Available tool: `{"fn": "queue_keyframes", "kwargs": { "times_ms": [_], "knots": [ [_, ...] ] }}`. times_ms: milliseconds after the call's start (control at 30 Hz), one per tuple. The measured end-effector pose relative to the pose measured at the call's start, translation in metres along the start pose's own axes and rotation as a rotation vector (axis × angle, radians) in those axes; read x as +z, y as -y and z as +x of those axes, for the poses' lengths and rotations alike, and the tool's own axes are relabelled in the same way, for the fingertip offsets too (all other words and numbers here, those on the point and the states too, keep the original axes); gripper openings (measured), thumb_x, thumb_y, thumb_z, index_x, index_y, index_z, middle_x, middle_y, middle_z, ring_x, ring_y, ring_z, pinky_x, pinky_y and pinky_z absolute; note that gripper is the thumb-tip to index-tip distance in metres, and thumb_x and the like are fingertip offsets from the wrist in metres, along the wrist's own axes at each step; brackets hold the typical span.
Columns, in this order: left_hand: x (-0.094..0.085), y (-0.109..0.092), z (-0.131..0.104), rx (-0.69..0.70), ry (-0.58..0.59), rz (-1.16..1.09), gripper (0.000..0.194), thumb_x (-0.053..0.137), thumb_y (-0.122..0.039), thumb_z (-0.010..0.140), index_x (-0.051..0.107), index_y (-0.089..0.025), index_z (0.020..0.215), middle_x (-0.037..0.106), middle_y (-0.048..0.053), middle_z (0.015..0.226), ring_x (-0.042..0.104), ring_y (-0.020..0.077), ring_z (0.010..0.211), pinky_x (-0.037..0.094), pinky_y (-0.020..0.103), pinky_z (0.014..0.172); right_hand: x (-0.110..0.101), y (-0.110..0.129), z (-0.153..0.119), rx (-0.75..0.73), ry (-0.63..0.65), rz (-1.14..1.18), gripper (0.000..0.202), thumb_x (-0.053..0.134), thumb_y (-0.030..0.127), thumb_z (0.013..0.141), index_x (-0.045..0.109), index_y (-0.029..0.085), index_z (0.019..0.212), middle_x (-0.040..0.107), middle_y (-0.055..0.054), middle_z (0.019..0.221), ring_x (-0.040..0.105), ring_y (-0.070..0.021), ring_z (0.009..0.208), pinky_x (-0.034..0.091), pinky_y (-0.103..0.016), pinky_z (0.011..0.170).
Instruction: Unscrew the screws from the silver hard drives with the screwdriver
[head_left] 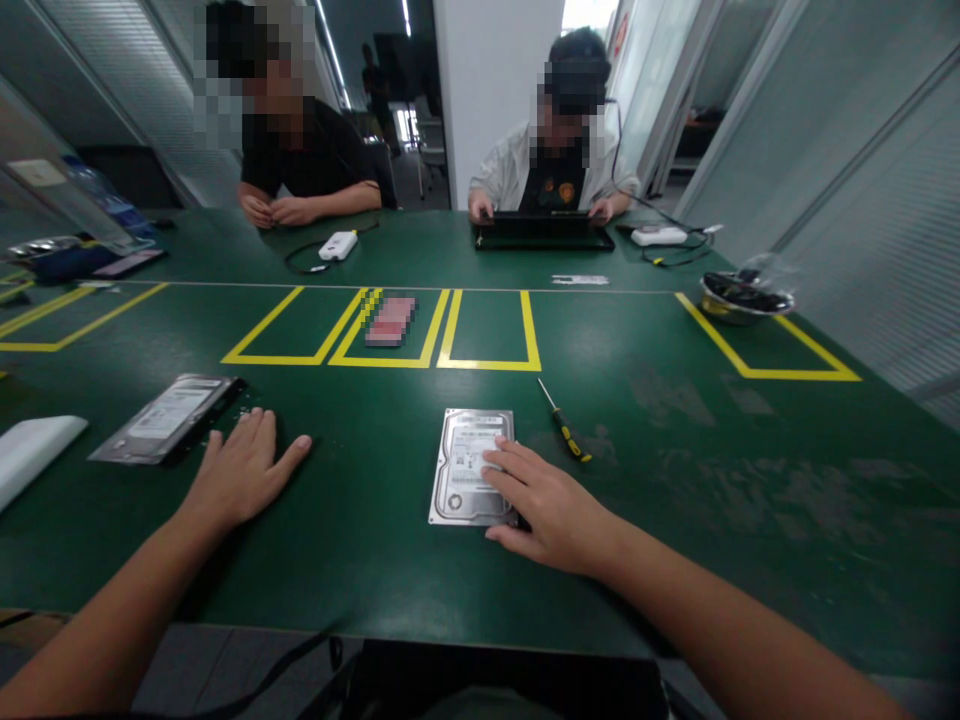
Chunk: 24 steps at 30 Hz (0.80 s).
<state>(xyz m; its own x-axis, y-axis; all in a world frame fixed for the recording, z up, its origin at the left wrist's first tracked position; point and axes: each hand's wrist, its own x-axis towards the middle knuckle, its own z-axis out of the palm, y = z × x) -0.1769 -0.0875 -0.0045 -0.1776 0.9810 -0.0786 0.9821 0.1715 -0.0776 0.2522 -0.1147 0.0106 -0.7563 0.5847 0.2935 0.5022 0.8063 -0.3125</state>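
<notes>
A silver hard drive point(463, 465) with a white label lies flat on the green table in front of me. My right hand point(555, 505) rests over its right side, fingers stretched across the label and thumb by the lower right corner. Beyond that hand lies a screwdriver point(566, 425) with a black and yellow handle. My left hand point(244, 470) is spread flat on the table, close to some tiny bits point(246, 395) that look like screws. A second hard drive point(169, 415), apparently in a clear bag, sits to its left.
Yellow tape outlines point(487, 364) mark the table point(360, 580); one holds a pixelated red object point(391, 322). A metal bowl point(746, 298) of dark items stands right. A white object point(37, 450) is at left. Across, one person rests their hands; another holds a dark flat panel point(544, 230).
</notes>
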Motion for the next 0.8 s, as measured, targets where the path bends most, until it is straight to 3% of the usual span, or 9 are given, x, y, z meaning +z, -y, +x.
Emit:
{"fn": "queue_keyframes", "kwargs": {
  "times_ms": [333,433,533,667,800],
  "knots": [
    [-0.001,0.019,0.006,-0.060,0.027,0.061,0.083,0.011,-0.056,0.095,0.020,0.001,0.154,0.014,0.019,0.163,0.013,0.0332,0.152,0.008,0.064,0.117,0.000,-0.001,0.000,0.009,0.010,0.019,0.060,0.065,0.039,0.087,0.053,0.007,0.135,0.052,-0.022,0.143,0.039,-0.0340,0.142,0.037,-0.052,0.116],
    [-0.008,0.022,-0.005,-0.034,-0.132,0.136,0.079,0.012,-0.055,0.095,0.027,-0.001,0.151,0.026,0.021,0.160,0.025,0.0349,0.148,0.016,0.062,0.116,0.000,-0.001,-0.001,-0.001,0.004,0.009,0.059,0.063,0.040,0.088,0.053,0.007,0.136,0.052,-0.021,0.143,0.039,-0.0340,0.141,0.037,-0.052,0.116],
    [-0.013,0.024,-0.019,-0.042,-0.260,0.177,0.079,0.014,-0.057,0.095,0.039,0.000,0.144,0.044,0.024,0.149,0.042,0.0344,0.138,0.031,0.045,0.114,0.000,-0.001,-0.001,0.000,0.006,-0.008,0.059,0.062,0.041,0.088,0.053,0.007,0.136,0.052,-0.020,0.144,0.039,-0.0342,0.141,0.037,-0.051,0.117],
    [-0.003,0.025,-0.029,-0.041,-0.205,0.186,0.083,0.008,-0.057,0.094,0.044,0.006,0.135,0.042,0.029,0.147,0.037,0.0345,0.140,0.027,0.038,0.118,0.000,-0.001,-0.001,-0.006,0.004,-0.012,0.059,0.063,0.041,0.088,0.053,0.006,0.135,0.052,-0.021,0.143,0.039,-0.0346,0.141,0.036,-0.051,0.118],
    [0.002,0.022,-0.027,-0.148,-0.167,0.185,0.084,0.013,-0.066,0.091,0.047,0.003,0.127,0.055,0.029,0.131,0.050,0.0370,0.126,0.039,0.041,0.107,0.000,-0.001,-0.002,-0.011,0.000,-0.010,0.059,0.063,0.041,0.088,0.053,0.006,0.135,0.053,-0.021,0.142,0.040,-0.0343,0.141,0.036,-0.050,0.118]
  ]
}}
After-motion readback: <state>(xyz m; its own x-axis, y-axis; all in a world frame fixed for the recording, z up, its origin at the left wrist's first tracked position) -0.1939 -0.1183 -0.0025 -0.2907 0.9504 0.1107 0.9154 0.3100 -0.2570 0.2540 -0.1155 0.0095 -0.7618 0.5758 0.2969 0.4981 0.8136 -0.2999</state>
